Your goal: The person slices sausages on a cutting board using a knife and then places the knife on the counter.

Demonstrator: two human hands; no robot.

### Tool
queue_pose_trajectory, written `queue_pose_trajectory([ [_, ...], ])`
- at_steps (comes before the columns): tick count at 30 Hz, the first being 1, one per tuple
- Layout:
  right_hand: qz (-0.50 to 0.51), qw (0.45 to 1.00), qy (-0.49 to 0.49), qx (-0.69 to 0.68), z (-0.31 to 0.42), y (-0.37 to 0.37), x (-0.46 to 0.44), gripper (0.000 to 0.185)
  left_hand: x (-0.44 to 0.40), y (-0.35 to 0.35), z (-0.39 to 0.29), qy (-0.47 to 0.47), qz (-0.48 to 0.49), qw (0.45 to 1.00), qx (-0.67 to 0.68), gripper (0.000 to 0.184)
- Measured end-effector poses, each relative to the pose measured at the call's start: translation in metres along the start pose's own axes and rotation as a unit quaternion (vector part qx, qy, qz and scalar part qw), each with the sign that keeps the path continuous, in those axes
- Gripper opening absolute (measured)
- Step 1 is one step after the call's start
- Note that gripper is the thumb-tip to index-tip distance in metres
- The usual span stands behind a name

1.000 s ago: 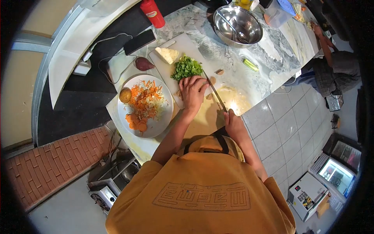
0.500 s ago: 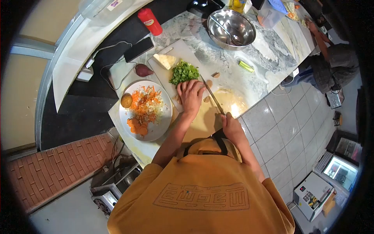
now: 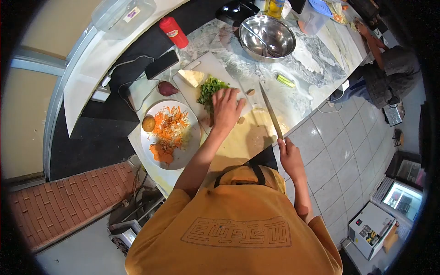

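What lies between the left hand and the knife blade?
In the head view, two small brown pieces lie between the left hand and the knife blade, with part of the white cutting board and countertop; their kind is unclear.

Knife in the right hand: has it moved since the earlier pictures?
Yes: the knife has shifted rightward in the view, away from the cutting board.

One camera worn on the head, looking forward and down past the shirt (image 3: 236,206), at the left hand (image 3: 224,111) and right hand (image 3: 291,158), worktop (image 3: 316,64) ahead, tiled floor (image 3: 316,149) at right, wide round view
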State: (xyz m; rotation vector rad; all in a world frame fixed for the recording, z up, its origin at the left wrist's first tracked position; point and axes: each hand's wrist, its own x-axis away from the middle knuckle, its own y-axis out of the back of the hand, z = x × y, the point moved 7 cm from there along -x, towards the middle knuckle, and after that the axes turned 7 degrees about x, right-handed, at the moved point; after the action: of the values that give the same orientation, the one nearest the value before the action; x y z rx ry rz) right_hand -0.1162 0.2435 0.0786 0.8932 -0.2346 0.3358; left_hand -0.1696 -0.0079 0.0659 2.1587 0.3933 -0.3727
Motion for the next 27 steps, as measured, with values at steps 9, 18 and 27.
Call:
queue_pose_trajectory([
  [9,0.001,0.999,-0.032,-0.025,-0.024,-0.007,0.008,0.04,-0.044,-0.074,0.008,-0.036,0.16,0.986,-0.02,0.026],
  [18,0.092,0.993,-0.018,-0.074,-0.032,-0.052,0.004,0.047,-0.039,-0.032,0.022,-0.018,0.105,0.991,0.078,0.019],
  [27,0.082,0.991,-0.07,-0.085,-0.041,-0.042,0.007,0.047,-0.051,-0.067,0.021,-0.018,0.183,0.982,0.039,0.018],
])
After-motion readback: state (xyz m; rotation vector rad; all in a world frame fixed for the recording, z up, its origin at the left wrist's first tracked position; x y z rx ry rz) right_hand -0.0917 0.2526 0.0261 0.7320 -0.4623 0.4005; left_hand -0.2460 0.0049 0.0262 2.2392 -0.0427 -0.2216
